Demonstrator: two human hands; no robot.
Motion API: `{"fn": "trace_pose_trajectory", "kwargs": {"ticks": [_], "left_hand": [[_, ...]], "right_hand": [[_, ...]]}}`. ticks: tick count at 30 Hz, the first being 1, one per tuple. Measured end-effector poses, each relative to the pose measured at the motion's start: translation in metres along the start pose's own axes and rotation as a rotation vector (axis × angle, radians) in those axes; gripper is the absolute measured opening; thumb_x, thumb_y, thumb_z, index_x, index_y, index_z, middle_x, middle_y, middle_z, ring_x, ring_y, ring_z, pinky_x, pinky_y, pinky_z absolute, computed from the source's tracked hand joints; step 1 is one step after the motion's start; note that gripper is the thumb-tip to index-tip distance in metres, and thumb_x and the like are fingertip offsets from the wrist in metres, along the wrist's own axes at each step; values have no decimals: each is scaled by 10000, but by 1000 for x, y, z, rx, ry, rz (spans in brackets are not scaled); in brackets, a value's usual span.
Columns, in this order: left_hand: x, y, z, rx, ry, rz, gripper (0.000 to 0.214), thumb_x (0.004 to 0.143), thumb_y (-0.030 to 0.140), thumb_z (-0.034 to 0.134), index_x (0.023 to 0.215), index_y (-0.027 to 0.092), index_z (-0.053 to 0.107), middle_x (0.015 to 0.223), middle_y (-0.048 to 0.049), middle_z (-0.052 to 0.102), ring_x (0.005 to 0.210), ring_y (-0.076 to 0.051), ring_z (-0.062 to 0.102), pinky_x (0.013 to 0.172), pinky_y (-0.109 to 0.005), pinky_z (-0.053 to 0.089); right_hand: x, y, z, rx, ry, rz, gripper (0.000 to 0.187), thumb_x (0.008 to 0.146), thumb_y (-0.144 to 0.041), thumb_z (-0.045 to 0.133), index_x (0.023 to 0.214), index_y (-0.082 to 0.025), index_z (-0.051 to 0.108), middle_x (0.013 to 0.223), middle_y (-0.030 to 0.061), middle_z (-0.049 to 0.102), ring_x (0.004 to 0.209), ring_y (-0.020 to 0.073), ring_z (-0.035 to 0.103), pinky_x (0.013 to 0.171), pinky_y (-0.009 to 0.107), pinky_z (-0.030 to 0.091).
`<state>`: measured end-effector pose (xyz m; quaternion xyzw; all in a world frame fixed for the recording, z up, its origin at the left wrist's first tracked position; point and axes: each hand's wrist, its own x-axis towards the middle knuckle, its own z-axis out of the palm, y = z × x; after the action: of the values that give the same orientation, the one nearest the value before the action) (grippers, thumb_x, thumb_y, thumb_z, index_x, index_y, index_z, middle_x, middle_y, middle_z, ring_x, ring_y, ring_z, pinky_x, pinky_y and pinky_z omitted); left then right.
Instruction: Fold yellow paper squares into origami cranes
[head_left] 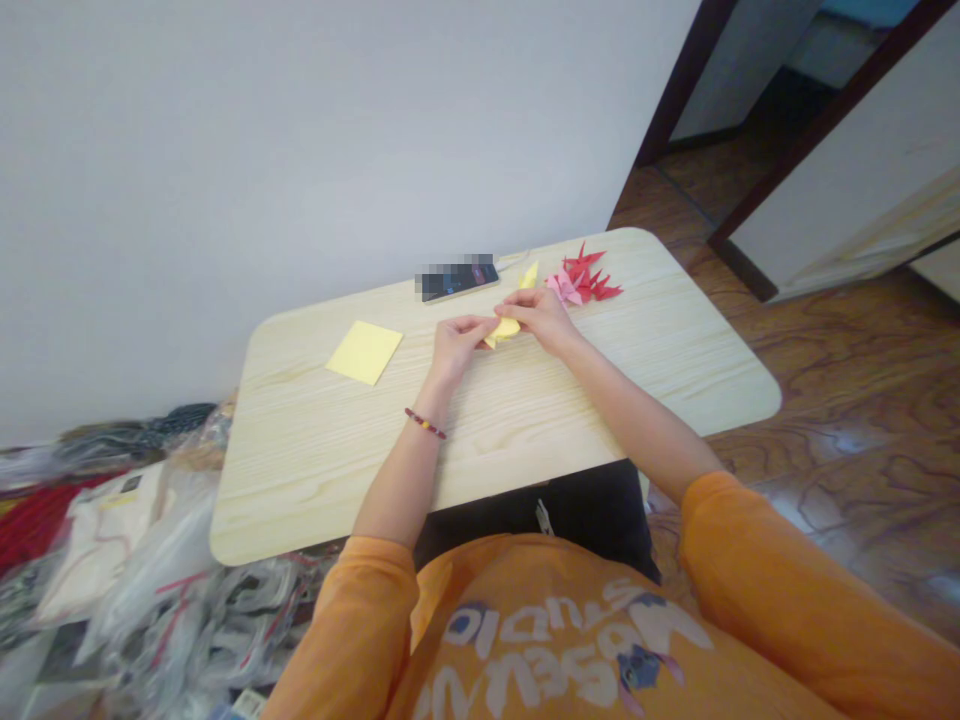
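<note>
On the light wooden table both my hands work on one folded yellow paper piece near the table's far middle. My left hand pinches its left end, fingers closed. My right hand presses and grips its right part, fingers curled over it. A point of yellow paper sticks up just behind my right hand. A flat yellow paper square lies to the left of my left hand, untouched.
Red and pink folded paper figures sit at the far right of the table. A dark phone lies by the wall. Plastic bags and clutter pile on the floor left. Wooden floor and a doorway are right.
</note>
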<state>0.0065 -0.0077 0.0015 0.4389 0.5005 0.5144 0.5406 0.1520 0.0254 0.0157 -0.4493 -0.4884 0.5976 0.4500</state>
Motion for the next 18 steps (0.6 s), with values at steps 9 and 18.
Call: {"fn": "trace_pose_trajectory", "kwargs": {"ticks": [9, 18], "left_hand": [[1, -1, 1, 7, 21, -10, 332, 517, 427, 823, 656, 143, 720, 642, -41, 695, 528, -95, 561, 518, -224, 452], [1, -1, -1, 12, 26, -16, 330, 525, 412, 827, 675, 136, 727, 661, -47, 696, 558, -111, 579, 544, -239, 459]], "right_hand": [[2, -2, -3, -17, 3, -93, 302, 631, -390, 735, 531, -150, 583, 425, -52, 435, 417, 43, 341, 406, 199, 194], [4, 3, -4, -56, -66, -92, 352, 588, -456, 787, 648, -140, 645, 472, -31, 495, 431, 62, 365, 421, 222, 224]]}}
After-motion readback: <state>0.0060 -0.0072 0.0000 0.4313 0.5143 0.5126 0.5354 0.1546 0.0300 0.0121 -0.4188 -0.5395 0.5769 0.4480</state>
